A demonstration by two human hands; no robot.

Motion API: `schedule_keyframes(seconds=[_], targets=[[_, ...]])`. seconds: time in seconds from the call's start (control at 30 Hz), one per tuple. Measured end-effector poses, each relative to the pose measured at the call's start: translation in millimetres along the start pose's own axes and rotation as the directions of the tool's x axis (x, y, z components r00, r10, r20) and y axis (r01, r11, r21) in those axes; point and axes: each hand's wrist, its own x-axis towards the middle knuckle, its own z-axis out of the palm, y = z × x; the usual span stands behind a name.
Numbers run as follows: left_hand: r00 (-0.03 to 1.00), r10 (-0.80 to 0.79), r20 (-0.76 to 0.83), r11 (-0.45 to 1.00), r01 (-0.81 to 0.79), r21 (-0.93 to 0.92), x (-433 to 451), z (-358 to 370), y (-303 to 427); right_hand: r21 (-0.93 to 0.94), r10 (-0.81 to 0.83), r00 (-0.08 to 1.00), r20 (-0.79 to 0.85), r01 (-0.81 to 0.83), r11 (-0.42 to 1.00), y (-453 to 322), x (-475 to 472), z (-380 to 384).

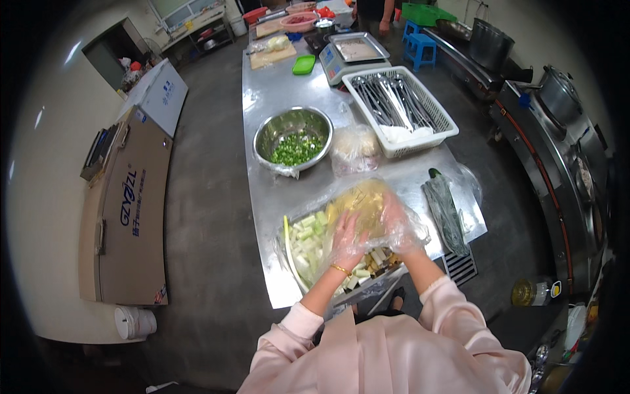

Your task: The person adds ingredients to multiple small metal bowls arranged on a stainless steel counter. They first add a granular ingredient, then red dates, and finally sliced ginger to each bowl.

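Observation:
My left hand [348, 239] and my right hand [395, 214], both in clear plastic gloves, are on either side of a clear plastic bag [362, 199] of yellowish food. The bag lies over the far part of a rectangular tray. Chopped pale green vegetable pieces [307, 234] fill the tray's left side, partly under clear film. Near my wrists lie brown and pale cut pieces [376, 261]. My fingertips are partly hidden by crinkled plastic. A green cucumber [443, 212] in a plastic sleeve rests on the steel table [268, 266], right of my right hand.
Beyond the tray stand a steel bowl [261, 143] of chopped greens, a bagged pale food [357, 147] and a white basket [418, 145] of metal utensils. Farther off are a scale [337, 66] and a person [376, 15]. A chest freezer [125, 212] stands left, stoves [536, 162] right.

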Motion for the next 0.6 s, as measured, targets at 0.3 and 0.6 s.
schedule_keyframes(seconds=[0.3, 0.6], targets=[[0.948, -0.316, 0.032, 0.826, 0.291, -0.483, -10.4, 26.5, -40.9, 0.821, 0.392, 0.776, 0.495, -0.565, 0.081, -44.5, -26.6, -15.1], [0.532, -0.245, 0.810, -0.364, 0.724, -0.586, -79.6, 21.4, 19.8, 0.775, 0.316, 0.774, 0.548, -0.612, 0.155, -66.2, -103.7, -52.8]])
